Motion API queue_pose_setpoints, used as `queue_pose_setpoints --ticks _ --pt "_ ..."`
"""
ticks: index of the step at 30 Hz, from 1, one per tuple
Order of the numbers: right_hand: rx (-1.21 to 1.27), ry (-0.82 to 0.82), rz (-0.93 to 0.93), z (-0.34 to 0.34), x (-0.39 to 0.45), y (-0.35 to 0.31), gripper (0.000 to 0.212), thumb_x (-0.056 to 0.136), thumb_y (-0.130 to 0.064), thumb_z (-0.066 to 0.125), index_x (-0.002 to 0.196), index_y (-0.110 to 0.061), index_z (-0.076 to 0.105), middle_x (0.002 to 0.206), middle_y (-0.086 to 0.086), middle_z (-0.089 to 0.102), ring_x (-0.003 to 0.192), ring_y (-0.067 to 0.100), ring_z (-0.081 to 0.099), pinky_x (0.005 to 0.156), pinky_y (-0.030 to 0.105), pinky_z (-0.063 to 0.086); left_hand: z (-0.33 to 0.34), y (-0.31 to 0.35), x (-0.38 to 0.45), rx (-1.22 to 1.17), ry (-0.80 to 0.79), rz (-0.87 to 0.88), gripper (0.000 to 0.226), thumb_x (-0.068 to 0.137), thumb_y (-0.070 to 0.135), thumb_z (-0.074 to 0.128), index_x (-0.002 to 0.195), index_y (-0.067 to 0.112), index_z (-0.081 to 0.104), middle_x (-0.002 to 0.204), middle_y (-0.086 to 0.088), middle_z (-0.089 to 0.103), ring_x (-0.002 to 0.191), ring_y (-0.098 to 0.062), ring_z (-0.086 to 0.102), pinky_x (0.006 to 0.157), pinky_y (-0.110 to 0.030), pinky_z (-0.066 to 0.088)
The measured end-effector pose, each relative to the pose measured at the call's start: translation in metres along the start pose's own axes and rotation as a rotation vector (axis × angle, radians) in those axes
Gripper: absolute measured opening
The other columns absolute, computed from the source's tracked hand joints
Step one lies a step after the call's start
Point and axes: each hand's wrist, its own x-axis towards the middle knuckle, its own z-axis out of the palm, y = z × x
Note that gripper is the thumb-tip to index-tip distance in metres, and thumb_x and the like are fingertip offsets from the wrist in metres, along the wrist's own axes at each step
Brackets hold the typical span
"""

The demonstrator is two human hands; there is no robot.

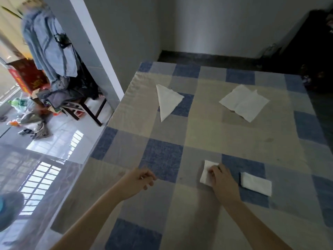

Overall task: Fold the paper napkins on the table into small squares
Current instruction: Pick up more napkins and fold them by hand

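Grey walls (sunlit tile floor)

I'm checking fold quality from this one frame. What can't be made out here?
- Head view: the small folded napkin is partly covered by the right hand, so its full outline is hidden.
- The left hand has curled fingers; motion blur hides whether it holds anything.
- The folded napkin by the right hand: its layers are too small to count.
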Motion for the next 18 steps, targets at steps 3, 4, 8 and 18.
queue_pose_setpoints --ticks 3,4,8,18 --pt "0.004 -0.018 0.019 0.001 -0.003 -0.004 0.018 0.097 -0.012 0.046 0.111 -0.02 0.055 0.113 0.001 0.05 0.101 0.024 0.053 0.068 0.036 0.051 -0.004 -0.004 -0.009 -0.014 0.028 0.009 0.018 0.097 0.013 0.052 0.091 0.02 0.068 0.083 0.004 0.07 0.07 -0.007 0.065 0.062 -0.014 0.048" --pt "-0.021 -0.022 0.013 0.001 -0.005 -0.006 0.022 0.099 -0.015 0.043 0.119 -0.02 0.052 0.117 0.003 0.05 0.103 0.026 0.054 0.068 0.036 0.051 -0.007 -0.006 -0.013 -0.025 0.035 0.011 0.018 0.097 0.014 0.052 0.091 0.02 0.067 0.084 0.004 0.07 0.07 -0.007 0.065 0.062 -0.014 0.048" --pt "-0.226 -0.049 0.065 0.002 -0.013 -0.014 0.038 0.101 -0.027 0.039 0.138 -0.021 0.041 0.132 0.01 0.044 0.111 0.029 0.051 0.071 0.036 0.051 -0.02 -0.019 -0.036 -0.064 0.065 0.046 0.017 0.097 0.013 0.052 0.093 0.019 0.067 0.085 0.003 0.07 0.069 -0.004 0.063 0.061 -0.013 0.046" --pt "-0.259 0.041 0.235 0.005 -0.002 -0.019 0.068 0.079 -0.025 0.073 0.133 0.002 0.043 0.123 0.032 0.051 0.105 0.045 0.055 0.082 0.049 0.05 -0.074 -0.097 -0.107 -0.078 0.142 0.029 0.018 0.098 0.017 0.05 0.096 0.021 0.068 0.089 0.004 0.069 0.072 -0.004 0.064 0.062 -0.014 0.049"
